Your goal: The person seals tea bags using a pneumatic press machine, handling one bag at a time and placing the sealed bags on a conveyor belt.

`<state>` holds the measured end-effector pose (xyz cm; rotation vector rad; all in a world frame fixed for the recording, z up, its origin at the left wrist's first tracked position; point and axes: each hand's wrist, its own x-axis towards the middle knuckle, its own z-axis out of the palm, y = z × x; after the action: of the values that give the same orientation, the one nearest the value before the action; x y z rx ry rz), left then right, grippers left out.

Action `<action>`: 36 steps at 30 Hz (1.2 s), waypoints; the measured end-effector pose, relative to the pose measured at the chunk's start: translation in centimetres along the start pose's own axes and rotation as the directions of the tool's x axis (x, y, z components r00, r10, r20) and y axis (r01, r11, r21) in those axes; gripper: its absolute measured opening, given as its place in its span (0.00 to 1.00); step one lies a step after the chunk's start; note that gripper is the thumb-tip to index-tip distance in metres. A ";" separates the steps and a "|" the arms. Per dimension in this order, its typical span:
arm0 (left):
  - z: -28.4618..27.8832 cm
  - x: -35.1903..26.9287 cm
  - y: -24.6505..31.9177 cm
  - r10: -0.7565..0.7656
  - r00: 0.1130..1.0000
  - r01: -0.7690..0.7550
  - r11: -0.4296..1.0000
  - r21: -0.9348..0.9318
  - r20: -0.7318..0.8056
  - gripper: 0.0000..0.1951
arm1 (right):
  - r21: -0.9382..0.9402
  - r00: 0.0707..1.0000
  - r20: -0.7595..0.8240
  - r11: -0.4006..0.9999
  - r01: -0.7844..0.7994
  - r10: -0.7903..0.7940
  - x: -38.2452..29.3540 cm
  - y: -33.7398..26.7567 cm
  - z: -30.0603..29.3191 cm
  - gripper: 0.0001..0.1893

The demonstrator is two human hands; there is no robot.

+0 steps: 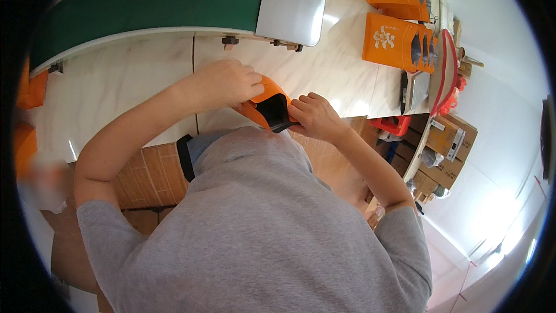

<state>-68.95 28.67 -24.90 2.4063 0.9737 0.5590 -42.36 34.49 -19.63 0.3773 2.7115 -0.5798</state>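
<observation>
An orange stand-up pouch (276, 88) is held close to my body, just over the front edge of the marble-patterned table (278, 61). Its mouth gapes towards me and shows a dark inner lining (274, 111). My left hand (234, 80) grips the pouch on its left side, fingers curled over the edge. On the other side, my right hand (315, 115) pinches the right end of the mouth. Whatever may be inside the pouch is hidden in the dark.
A conveyor with a green belt (165, 2) and metal end plate (289, 8) runs along the table's back. Orange pouches (388, 41) stand upright at the right, near a small scale (418, 89). Cardboard boxes (443, 152) and a red plastic basket (393, 125) lie further right.
</observation>
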 end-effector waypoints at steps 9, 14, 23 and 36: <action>2.5 -0.3 3.3 -0.153 0.950 0.160 0.987 -0.004 0.273 0.04 | 0.007 0.999 -0.036 1.000 0.028 -0.027 -1.1 -0.9 2.7 0.06; 4.4 -5.6 6.8 -0.120 0.942 0.157 0.983 -0.095 0.313 0.04 | 0.412 0.990 0.138 0.909 -0.066 0.009 -1.5 -3.4 5.7 0.04; 6.0 -2.4 8.8 -0.478 0.809 0.519 0.854 -0.034 0.341 0.09 | 0.190 0.950 0.235 0.949 -0.250 0.203 -0.7 -4.8 5.9 0.12; 10.4 -4.5 7.3 -0.431 0.866 0.417 0.902 0.109 0.253 0.06 | 0.447 0.715 0.226 0.582 -0.680 0.661 -4.0 -0.7 11.2 0.13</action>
<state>-62.55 17.89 -29.91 2.1334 1.3483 0.0400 -35.97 28.29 -27.47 1.4410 2.0645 -1.0183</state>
